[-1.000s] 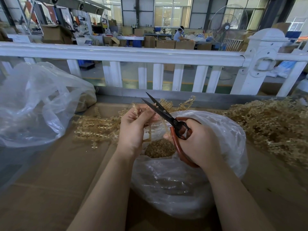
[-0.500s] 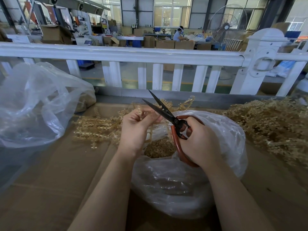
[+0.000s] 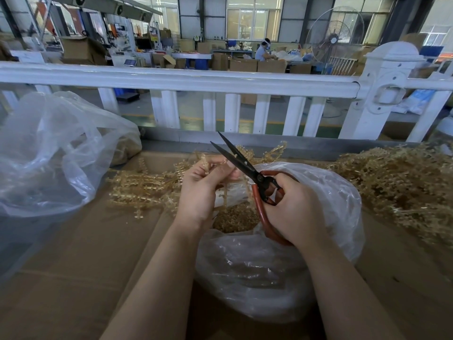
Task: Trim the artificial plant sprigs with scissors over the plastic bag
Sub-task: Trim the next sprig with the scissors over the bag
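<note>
Here, the sprig (image 3: 221,190) I am trimming is a pale, golden-tan plastic stem with small knobbed side shoots, and it hangs over the open mouth of the clear plastic bag (image 3: 282,278) on the desk (image 3: 73,278), where a heap of cut bits (image 3: 235,218) of the same colour lies inside. My left hand (image 3: 203,190) holds the sprig's upper end, its fingers (image 3: 220,171) curled and pinching the stem just beside the blades. My right hand (image 3: 291,212) grips the scissors (image 3: 247,168) by their red-brown handles, fingers wrapped round the loops; the dark blades stand parted, pointing up and away to the left. More sprigs (image 3: 144,190) lie in a loose bunch left of my hand, and a large tangled pile (image 3: 397,185) sits at the right. Another clear bag (image 3: 49,155) slumps at the far left.
</note>
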A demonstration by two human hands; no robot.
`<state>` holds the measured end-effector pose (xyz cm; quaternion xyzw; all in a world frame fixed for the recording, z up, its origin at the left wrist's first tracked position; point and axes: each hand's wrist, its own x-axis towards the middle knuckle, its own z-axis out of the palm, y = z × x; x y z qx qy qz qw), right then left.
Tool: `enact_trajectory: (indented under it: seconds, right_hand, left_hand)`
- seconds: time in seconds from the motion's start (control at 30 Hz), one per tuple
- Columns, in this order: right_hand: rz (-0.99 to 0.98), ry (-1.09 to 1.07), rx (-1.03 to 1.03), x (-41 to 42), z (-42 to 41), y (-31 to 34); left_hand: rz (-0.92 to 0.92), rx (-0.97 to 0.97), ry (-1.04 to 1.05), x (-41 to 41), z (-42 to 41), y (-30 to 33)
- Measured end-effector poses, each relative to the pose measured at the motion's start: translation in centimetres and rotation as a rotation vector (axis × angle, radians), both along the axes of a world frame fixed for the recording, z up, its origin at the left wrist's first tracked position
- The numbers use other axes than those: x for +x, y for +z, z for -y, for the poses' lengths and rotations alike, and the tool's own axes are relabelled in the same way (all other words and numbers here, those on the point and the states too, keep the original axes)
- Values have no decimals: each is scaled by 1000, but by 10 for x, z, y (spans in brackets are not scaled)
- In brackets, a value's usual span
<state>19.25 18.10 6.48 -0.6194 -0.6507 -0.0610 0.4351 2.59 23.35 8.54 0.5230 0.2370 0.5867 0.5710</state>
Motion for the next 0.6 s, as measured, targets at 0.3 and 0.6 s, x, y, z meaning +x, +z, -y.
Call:
enact_trajectory:
  seconds: [0.3,0.6]
  right_hand:
    - [20,2,-13,2,0,0]
    - [27,0,8,2,-2,-3]
  left_hand:
    - [-59,19,2,-1,-1,-1]
    - [-67,6,-11,-3,-2,-2]
